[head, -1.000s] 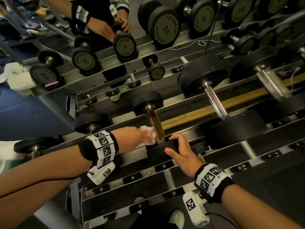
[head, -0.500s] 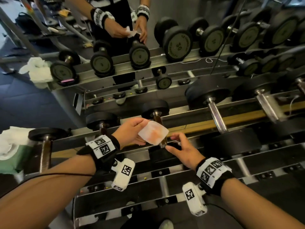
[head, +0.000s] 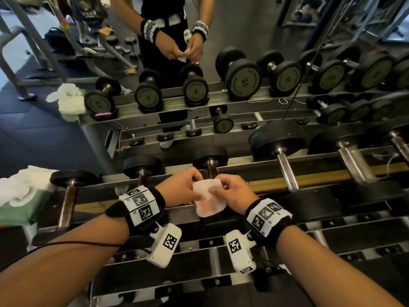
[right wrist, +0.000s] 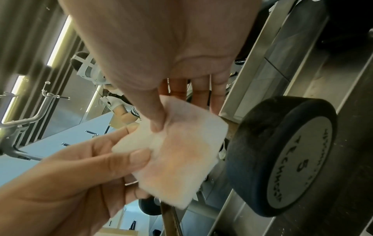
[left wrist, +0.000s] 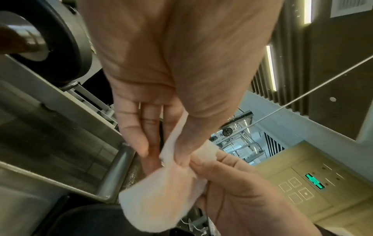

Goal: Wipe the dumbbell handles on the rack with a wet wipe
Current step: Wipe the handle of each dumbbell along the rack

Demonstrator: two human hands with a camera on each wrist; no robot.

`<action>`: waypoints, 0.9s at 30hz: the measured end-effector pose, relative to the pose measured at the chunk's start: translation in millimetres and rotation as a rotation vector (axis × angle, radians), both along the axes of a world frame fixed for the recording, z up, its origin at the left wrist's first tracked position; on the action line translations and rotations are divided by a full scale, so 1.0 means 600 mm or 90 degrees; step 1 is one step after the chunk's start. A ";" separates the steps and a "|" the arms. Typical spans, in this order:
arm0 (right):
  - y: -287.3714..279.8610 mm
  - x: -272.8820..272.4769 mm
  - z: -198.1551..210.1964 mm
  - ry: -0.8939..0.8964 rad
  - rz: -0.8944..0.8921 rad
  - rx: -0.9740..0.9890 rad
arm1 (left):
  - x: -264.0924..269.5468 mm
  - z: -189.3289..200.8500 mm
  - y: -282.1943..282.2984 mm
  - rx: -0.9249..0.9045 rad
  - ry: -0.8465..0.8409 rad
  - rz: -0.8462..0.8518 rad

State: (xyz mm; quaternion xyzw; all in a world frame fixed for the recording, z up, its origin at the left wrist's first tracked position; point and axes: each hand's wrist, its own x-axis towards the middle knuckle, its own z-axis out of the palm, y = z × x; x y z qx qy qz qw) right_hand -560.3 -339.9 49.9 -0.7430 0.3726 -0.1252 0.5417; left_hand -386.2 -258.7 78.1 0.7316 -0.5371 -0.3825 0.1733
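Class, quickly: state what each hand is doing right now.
Left hand: closed, pinching the wet wipe.
Right hand: closed, pinching the same wet wipe.

A mirror (head: pixel 243 29) behind; white towels (head: pixel 15 189) on a green box (head: pixel 20 212).

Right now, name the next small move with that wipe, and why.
Probably refold it clean side out: both the left hand and right hand pinch the wet wipe off the rusty dumbbell handle, and its face shows an orange stain.
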 end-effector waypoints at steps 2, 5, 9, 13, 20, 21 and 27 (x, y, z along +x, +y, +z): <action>0.003 0.001 -0.001 -0.022 -0.034 0.024 | 0.001 -0.007 0.003 -0.002 0.035 0.074; 0.004 0.000 -0.002 -0.058 -0.070 0.096 | -0.013 -0.017 0.014 0.003 0.375 0.229; 0.000 -0.007 -0.012 -0.065 -0.101 0.124 | -0.028 -0.039 0.018 -0.026 0.477 0.298; 0.010 -0.032 -0.049 -0.040 -0.109 0.036 | -0.010 -0.079 0.005 -0.078 0.238 0.312; 0.029 -0.106 -0.123 -0.074 -0.040 0.074 | 0.031 -0.119 -0.046 -0.145 -0.005 0.335; 0.029 -0.109 -0.130 -0.082 -0.038 0.072 | 0.029 -0.122 -0.055 -0.158 -0.026 0.322; 0.029 -0.113 -0.155 -0.102 -0.047 0.056 | -0.013 -0.143 -0.080 -0.183 -0.032 0.171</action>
